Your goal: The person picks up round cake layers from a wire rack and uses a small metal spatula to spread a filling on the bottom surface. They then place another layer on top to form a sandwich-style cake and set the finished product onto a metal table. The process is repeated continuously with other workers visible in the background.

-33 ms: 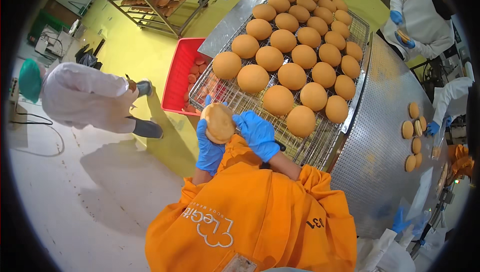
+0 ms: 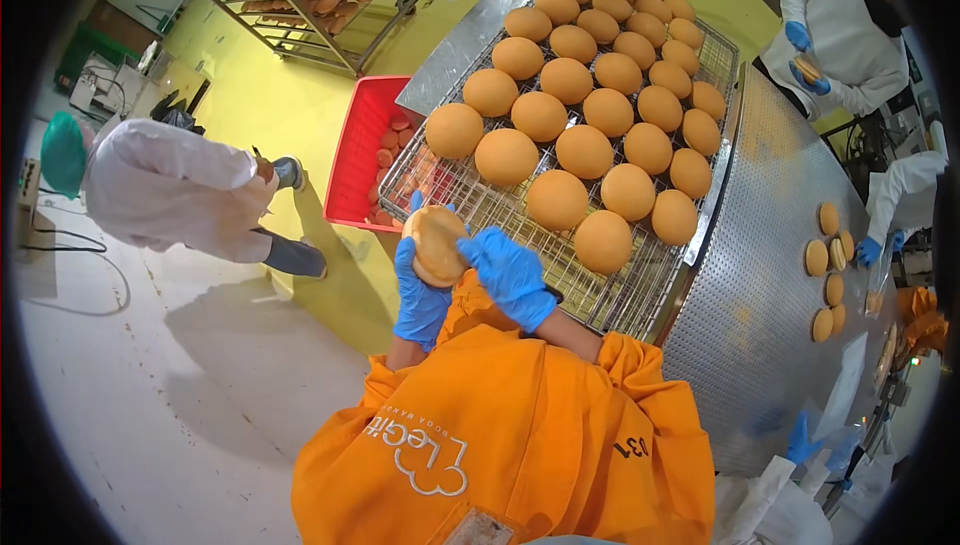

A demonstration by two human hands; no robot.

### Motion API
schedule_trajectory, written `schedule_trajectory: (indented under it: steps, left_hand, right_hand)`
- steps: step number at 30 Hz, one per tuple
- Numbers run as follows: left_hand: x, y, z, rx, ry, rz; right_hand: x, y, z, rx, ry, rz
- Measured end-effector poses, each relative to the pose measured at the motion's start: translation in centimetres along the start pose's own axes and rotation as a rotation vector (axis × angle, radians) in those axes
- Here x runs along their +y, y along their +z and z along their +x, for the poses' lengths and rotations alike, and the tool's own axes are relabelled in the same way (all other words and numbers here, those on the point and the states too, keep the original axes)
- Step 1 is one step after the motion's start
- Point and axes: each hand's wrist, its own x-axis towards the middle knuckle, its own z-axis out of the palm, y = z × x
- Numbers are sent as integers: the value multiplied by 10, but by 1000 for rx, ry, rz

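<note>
My left hand (image 2: 420,300), in a blue glove, cups a round bun (image 2: 438,245) with its pale side facing up. Over the bun's right edge, my gloved right hand (image 2: 512,277) is closed with its fingertips at the pale face. The black handle end (image 2: 553,295) of a tool pokes out behind that hand; its working end is hidden, so its kind is unclear. Just beyond both hands, rows of brown round buns (image 2: 584,152) rest on a wire rack (image 2: 480,190).
A red crate (image 2: 350,170) holding round pieces stands left of the rack. To the right, a perforated metal table (image 2: 740,275) carries several buns (image 2: 817,258). People in white (image 2: 175,185) work at left and right. A wheeled rack (image 2: 340,30) of buns stands behind.
My right hand has shifted slightly left, further over the bun. The bun stays in my left hand. At left, the person in white has moved slightly.
</note>
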Motion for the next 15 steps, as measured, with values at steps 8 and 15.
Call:
schedule_trajectory:
  steps: [8, 15]
  left_hand:
    - [18, 6, -8, 77, 30, -38]
    - [19, 27, -13, -85, 246, 345]
  right_hand:
    - [-6, -8, -14, -211, 37, -143]
    - [9, 3, -17, -38, 169, 396]
